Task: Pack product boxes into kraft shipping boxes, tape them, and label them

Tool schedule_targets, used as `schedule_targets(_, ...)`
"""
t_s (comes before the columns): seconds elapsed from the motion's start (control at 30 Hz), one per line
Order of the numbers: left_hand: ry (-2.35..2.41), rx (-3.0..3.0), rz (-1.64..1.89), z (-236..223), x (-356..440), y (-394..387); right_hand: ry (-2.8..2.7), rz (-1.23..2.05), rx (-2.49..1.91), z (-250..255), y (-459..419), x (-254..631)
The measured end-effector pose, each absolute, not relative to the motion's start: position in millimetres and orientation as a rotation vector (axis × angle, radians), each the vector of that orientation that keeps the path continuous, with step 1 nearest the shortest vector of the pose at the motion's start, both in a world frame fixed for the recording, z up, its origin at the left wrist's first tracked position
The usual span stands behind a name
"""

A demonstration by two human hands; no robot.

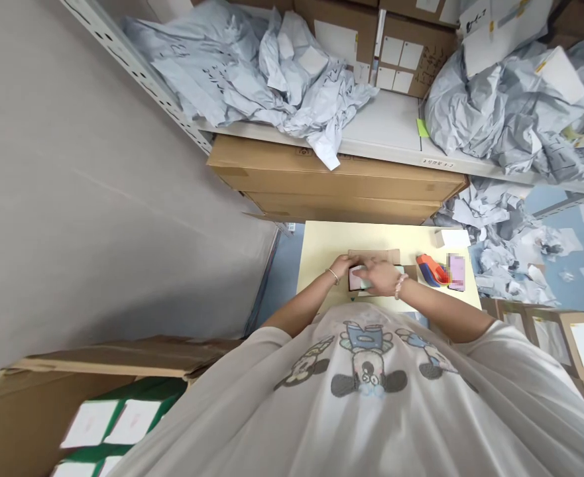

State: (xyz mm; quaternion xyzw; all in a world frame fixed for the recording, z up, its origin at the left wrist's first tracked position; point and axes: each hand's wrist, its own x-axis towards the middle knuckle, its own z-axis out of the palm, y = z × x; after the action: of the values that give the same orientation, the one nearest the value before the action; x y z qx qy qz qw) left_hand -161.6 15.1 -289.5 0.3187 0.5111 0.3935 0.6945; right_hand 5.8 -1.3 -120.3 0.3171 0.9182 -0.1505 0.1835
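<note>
My left hand (pixel 341 267), with a thin bracelet on the wrist, grips the left end of a small flat pink and pale green packet (pixel 358 279). My right hand (pixel 381 277), with a beaded bracelet, lies over the packet's top and hides most of it. The packet rests on a flat brown cardboard piece (pixel 374 256) on a pale yellow table (pixel 331 242). To the right of my right hand lie a red and blue tape dispenser (pixel 433 270) and a pink card (pixel 456 272) with a blurred top end.
A white paper slip (pixel 453 238) lies at the table's far right. Flat cardboard boxes (pixel 336 175) stand just past the table, below a white shelf (pixel 381 129) heaped with grey-blue mailer bags (pixel 252 69). A grey wall (pixel 113 185) runs along the left. Crumpled paper (pixel 500 245) covers the floor at right.
</note>
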Motion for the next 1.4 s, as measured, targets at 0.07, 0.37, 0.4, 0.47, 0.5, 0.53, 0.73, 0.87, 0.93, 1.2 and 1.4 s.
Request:
schedule_targets(0.07,1.132,0.723,0.868,-291,-160,14,2.528,-0.402,0.986,-131,-2,-7)
schedule_targets(0.37,1.161,0.761,0.865,-298,-169,6,2.563,-0.546,0.972,-150,-4,12)
schedule_targets(0.4,1.165,0.777,0.865,-298,-169,6,2.557,-0.498,0.962,-151,-6,16)
schedule_targets(0.47,1.185,0.807,0.875,-297,-170,6,2.545,-0.430,0.953,-151,-11,21)
schedule_targets(0.5,1.200,0.822,0.885,-297,-170,7,2.548,-0.417,0.946,-149,-14,21)
schedule_targets(0.53,1.219,0.840,0.894,-296,-170,8,2.554,-0.413,0.939,-147,-17,21)
schedule_targets(0.73,1.276,0.959,0.916,-288,-164,10,2.421,-0.337,1.073,-143,-31,7)
schedule_targets(0.87,1.259,0.972,0.919,-285,-156,7,2.374,-0.286,1.094,-164,-30,2)
schedule_targets(0.93,1.263,0.966,0.916,-286,-153,6,2.367,-0.272,1.115,-176,-27,0)
schedule_targets(1.2,1.203,0.974,0.889,-276,-155,0,2.394,-0.528,1.069,-195,-13,8)
schedule_targets(1.4,1.127,1.065,0.957,-262,-163,-16,2.620,-0.597,1.617,-169,-26,78)
